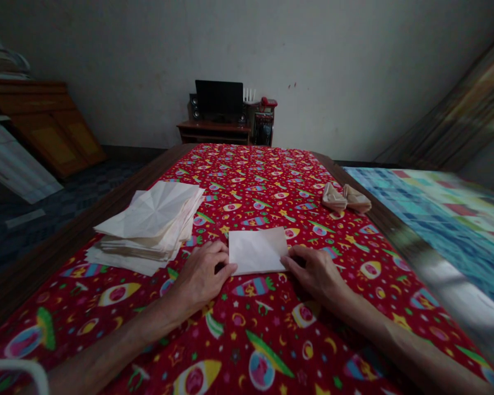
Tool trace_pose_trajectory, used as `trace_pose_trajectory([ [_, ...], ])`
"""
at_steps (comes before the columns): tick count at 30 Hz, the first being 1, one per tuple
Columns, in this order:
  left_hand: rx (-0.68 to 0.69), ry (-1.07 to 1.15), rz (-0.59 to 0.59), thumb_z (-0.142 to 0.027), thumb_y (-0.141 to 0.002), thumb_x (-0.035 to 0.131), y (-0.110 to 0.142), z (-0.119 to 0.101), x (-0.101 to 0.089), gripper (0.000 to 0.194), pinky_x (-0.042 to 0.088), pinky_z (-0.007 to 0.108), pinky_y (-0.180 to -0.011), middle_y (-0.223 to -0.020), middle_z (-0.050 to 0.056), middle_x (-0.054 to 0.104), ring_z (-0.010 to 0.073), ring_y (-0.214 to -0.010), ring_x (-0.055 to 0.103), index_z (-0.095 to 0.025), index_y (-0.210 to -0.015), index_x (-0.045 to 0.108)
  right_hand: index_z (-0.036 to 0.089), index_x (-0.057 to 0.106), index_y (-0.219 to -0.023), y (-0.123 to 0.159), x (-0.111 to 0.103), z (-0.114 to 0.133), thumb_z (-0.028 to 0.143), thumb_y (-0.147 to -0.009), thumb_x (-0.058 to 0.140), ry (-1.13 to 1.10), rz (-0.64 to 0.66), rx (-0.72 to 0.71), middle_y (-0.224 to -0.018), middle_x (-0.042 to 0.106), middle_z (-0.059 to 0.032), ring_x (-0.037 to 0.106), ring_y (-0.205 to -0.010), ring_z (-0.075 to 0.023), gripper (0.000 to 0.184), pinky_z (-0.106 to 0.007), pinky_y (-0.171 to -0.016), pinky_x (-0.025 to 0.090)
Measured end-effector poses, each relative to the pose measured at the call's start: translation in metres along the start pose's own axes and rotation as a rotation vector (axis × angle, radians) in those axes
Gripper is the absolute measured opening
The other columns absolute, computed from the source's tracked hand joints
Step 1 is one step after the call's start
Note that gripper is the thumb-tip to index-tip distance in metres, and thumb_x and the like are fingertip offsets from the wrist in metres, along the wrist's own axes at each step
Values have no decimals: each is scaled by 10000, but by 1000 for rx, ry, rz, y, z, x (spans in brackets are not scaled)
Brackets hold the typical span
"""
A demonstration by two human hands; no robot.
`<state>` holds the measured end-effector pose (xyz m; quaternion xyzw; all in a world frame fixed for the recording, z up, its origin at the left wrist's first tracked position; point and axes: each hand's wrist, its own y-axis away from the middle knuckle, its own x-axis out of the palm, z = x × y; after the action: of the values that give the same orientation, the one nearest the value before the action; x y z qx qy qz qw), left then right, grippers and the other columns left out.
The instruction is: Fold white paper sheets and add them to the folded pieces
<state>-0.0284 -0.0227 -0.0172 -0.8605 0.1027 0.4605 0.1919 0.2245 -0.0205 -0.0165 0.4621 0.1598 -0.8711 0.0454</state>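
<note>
A white sheet of paper, folded into a rectangle, lies on the red patterned cloth in front of me. At its left edge, my left hand has its fingers curled, with the thumb at the lower left corner. The lower right corner is pinched between the thumb and fingers of my right hand. To the left rests a stack of loose paper sheets, the top one marked with radiating creases. Two folded paper pieces stand close together at the right side of the cloth.
The red cloth covers a dark wooden table. Beyond its far end are a monitor, speakers and a red telephone. A wooden cabinet stands at the left, a bed at the right. A white curved object shows at lower left.
</note>
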Motion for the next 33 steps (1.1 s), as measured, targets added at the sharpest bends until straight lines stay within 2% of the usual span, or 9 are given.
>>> trace_pose_trajectory([
  [5, -5, -6, -28, -229, -777, 629, 0, 1, 0, 238, 377, 293, -721, -822, 17, 577, 175, -822, 525, -168, -557, 561, 183, 544, -590, -5, -3, 2, 355, -839, 505, 151, 39, 30, -522, 538, 9, 453, -462, -98, 306, -233, -484, 264],
  [11, 0, -51, -10, -252, -826, 563, -2, 1, 0, 282, 374, 295, -710, -798, 19, 570, 169, -794, 518, -164, -558, 551, 193, 558, -620, -3, -2, -1, 396, -875, 439, 195, -25, -81, -534, 544, -16, 450, -463, -108, 347, -243, -481, 268],
  [15, -10, -125, -39, -261, -848, 519, -2, -1, 1, 267, 366, 307, -722, -798, 22, 570, 169, -775, 518, -164, -603, 559, 192, 555, -621, -3, 0, 0, 404, -884, 418, 231, -71, -110, -513, 524, -15, 441, -453, -109, 365, -250, -482, 262],
  [26, -16, -91, -82, -199, -771, 576, -4, -1, 4, 284, 376, 283, -654, -700, 1, 519, 152, -704, 501, -171, -533, 423, 176, 510, -619, -6, -3, 3, 362, -874, 445, 251, 41, -31, -551, 512, 0, 425, -477, -97, 322, -243, -511, 253],
  [29, -13, -99, -187, -184, -716, 630, -4, 2, 8, 212, 407, 295, -653, -739, 6, 491, 169, -725, 498, -182, -636, 434, 175, 507, -624, -6, -3, 4, 357, -868, 455, 236, 35, -9, -551, 509, 2, 431, -486, -100, 309, -243, -517, 254],
  [31, 37, -127, -269, -176, -704, 655, -4, 2, 8, 180, 438, 328, -730, -901, 51, 522, 204, -856, 511, -167, -788, 497, 174, 514, -628, -6, -2, 4, 350, -867, 454, 221, 50, 4, -550, 515, 1, 436, -484, -100, 303, -240, -507, 249],
  [33, 173, -201, -269, -160, -771, 615, -4, -1, 5, 233, 418, 380, -859, -1126, 90, 517, 241, -1042, 476, -169, -989, 533, 173, 528, -634, -7, -2, 3, 347, -863, 457, 212, 63, 6, -557, 531, -3, 447, -486, -102, 297, -237, -501, 248],
])
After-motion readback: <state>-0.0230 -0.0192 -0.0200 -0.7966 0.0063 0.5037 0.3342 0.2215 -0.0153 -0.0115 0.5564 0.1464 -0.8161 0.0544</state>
